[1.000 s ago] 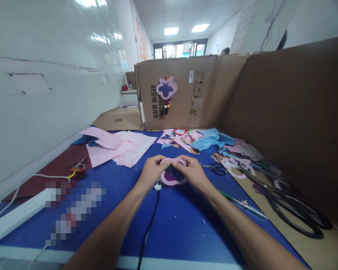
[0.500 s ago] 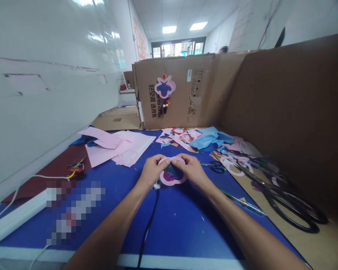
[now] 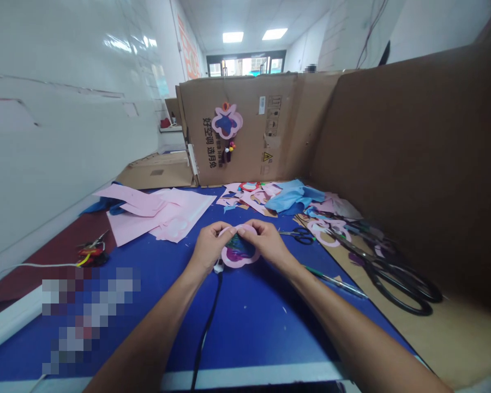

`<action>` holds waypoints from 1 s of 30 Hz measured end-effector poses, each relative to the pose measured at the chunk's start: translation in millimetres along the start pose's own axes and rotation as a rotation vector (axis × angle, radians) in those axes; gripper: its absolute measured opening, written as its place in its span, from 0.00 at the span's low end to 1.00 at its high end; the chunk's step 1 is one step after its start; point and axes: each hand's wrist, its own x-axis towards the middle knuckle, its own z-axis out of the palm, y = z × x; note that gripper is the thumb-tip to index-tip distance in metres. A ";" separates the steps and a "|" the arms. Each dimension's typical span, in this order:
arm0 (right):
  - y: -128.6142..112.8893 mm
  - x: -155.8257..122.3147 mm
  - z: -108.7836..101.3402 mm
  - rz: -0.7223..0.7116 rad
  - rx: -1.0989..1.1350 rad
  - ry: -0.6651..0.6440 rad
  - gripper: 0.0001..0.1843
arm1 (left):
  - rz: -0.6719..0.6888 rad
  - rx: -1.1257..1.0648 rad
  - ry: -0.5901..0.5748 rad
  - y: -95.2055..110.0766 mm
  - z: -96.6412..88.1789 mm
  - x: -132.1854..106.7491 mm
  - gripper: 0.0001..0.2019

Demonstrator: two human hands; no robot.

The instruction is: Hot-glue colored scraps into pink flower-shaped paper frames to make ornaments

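Note:
Between my two hands is a flower-shaped craft piece (image 3: 240,252) with a pink scalloped border and a dark blue, green and purple middle. My left hand (image 3: 213,244) pinches its upper left edge, thumb on the face. On the upper right edge my right hand (image 3: 265,239) grips it the same way, and the two thumb tips nearly meet. The fingers behind the piece are hidden. Just below my left hand lies a white connector (image 3: 218,267) on a black cable. Small black-handled scissors (image 3: 303,235) rest to the right of my right hand.
Pink sheets (image 3: 147,210) lie at the back left, pink scraps and blue cloth (image 3: 297,197) at the back. Large black-handled scissors (image 3: 396,281) and a pen (image 3: 339,283) are at right. A similar flower ornament (image 3: 227,122) hangs on the cardboard box (image 3: 286,147).
The whole scene has shifted left in view as the camera turned slightly right. Both hands keep their hold on the flower-shaped piece, which looks little changed.

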 end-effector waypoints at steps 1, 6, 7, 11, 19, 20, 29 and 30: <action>-0.3 -0.2 0.4 -0.002 0.001 0.001 0.25 | 0.006 0.009 0.004 0.1 -0.3 0.2 0.18; -0.3 0.4 0.8 -0.013 0.017 0.008 0.25 | 0.013 0.038 0.022 -0.9 -1.5 1.7 0.17; -0.2 0.8 0.6 -0.016 0.020 0.009 0.25 | 0.013 0.040 0.028 -1.2 -1.6 1.9 0.17; -0.3 2.1 0.2 -0.024 0.028 0.013 0.27 | 0.013 0.027 0.030 -1.9 -1.5 2.1 0.17; 2.3 0.9 2.3 -0.009 0.029 0.020 0.29 | 0.028 0.034 0.057 -0.9 -1.2 1.8 0.14; 2.8 0.8 2.4 -0.005 0.027 0.023 0.29 | 0.030 0.034 0.054 -0.9 -1.0 1.8 0.14; 4.9 0.2 1.5 0.012 0.032 0.028 0.32 | 0.006 0.044 0.066 -1.1 0.5 0.7 0.15; 5.2 0.1 1.4 0.013 0.035 0.033 0.32 | 0.009 0.048 0.073 -0.5 0.4 0.3 0.15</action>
